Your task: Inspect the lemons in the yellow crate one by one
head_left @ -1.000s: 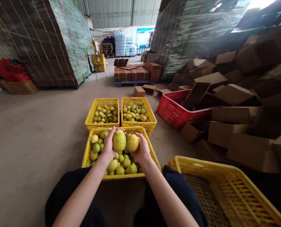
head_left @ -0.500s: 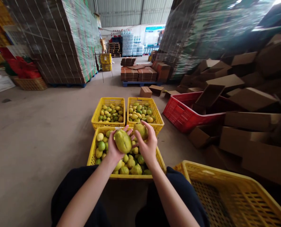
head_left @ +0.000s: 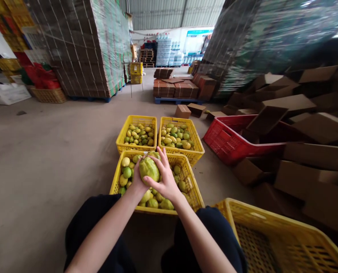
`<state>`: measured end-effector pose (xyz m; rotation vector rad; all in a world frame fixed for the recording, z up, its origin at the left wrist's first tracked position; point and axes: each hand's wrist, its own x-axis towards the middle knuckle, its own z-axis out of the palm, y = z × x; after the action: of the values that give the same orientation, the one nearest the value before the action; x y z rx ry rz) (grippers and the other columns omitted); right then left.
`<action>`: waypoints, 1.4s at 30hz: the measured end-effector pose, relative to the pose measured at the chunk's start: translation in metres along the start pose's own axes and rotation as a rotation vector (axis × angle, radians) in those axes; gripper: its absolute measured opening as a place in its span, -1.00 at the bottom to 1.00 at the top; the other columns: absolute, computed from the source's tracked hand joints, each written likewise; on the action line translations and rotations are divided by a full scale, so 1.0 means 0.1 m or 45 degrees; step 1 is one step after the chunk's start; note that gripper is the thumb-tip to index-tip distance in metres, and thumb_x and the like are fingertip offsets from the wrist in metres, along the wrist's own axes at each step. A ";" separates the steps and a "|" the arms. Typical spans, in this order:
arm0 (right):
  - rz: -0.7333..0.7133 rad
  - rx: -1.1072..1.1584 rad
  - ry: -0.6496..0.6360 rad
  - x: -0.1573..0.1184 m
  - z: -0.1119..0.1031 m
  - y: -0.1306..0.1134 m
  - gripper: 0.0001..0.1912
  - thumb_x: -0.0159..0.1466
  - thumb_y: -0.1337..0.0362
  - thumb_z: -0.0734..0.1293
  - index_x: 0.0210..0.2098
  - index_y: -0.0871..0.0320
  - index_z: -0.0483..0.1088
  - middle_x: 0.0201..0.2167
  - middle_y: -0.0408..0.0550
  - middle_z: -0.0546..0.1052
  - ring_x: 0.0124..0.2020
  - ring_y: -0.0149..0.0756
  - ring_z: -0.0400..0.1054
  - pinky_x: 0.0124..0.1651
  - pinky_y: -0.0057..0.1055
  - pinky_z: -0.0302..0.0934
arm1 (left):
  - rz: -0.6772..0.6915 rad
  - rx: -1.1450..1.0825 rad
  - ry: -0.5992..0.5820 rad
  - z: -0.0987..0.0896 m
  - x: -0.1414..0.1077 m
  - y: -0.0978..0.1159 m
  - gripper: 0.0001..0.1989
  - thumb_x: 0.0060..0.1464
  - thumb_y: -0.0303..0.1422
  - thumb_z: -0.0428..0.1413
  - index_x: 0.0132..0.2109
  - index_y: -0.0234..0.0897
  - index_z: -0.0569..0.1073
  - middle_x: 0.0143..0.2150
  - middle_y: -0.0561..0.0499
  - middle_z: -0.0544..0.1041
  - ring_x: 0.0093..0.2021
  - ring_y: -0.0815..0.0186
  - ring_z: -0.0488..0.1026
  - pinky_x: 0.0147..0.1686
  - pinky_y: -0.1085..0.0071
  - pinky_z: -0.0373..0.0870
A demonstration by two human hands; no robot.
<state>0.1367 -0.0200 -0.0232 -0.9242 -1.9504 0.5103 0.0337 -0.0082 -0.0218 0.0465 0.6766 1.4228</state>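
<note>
Right hand (head_left: 167, 181) had shifted against the large fruit (head_left: 148, 169) from the right, hold unclear; left hand (head_left: 138, 177) grasped its left side

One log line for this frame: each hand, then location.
left hand: holding green-yellow fruit | right hand: spread open at same fruit's right side | location: above nearest yellow crate of fruit

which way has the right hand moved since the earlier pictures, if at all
Yes, judged against the yellow crate beneath it, the right hand has moved left, toward the left hand and its green fruit.
</note>
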 end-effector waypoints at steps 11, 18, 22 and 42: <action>-0.076 0.196 0.500 -0.12 -0.05 -0.05 -0.31 0.01 0.30 0.51 0.11 0.02 0.29 0.04 0.04 0.48 0.08 -0.07 0.37 0.18 -0.10 0.22 | 0.218 0.192 -0.213 0.15 0.08 0.12 -0.66 0.12 -0.14 -0.01 -0.13 -0.25 0.50 -0.27 -0.03 0.59 -0.08 0.16 0.52 -0.06 0.28 0.43; 0.438 0.567 0.648 -0.05 -0.37 0.05 -0.38 -0.04 0.22 0.53 0.00 0.03 0.34 0.01 -0.10 0.46 0.05 -0.17 0.34 0.14 -0.25 0.21 | 0.450 0.421 -0.288 0.20 0.03 0.06 -0.73 0.12 -0.18 0.04 -0.19 -0.24 0.51 -0.18 -0.02 0.58 -0.05 0.22 0.49 -0.04 0.37 0.37; 0.651 0.825 0.650 -0.13 -0.31 0.10 -0.66 0.12 0.05 0.39 -0.18 0.08 0.47 -0.17 -0.15 0.55 -0.06 -0.20 0.38 0.06 -0.31 0.22 | 0.444 0.608 -0.298 0.13 0.04 -0.07 -0.75 0.14 -0.21 0.03 -0.28 -0.25 0.53 -0.18 -0.02 0.58 -0.04 0.23 0.47 0.01 0.40 0.33; 1.390 1.750 0.764 -0.04 -0.03 0.17 -0.81 0.13 0.19 0.22 -0.56 0.09 0.34 -0.64 -0.16 0.46 -0.47 -0.26 0.42 -0.34 -0.36 0.34 | 0.333 0.563 -0.145 0.12 0.05 -0.09 -0.75 0.02 -0.25 0.00 -0.46 -0.28 0.47 -0.42 -0.05 0.57 -0.17 0.20 0.54 -0.12 0.36 0.44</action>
<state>0.1468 -0.0122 -0.0347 -0.8911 -0.1374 1.6344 0.0466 -0.0012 -0.0177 0.5763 0.9036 1.4801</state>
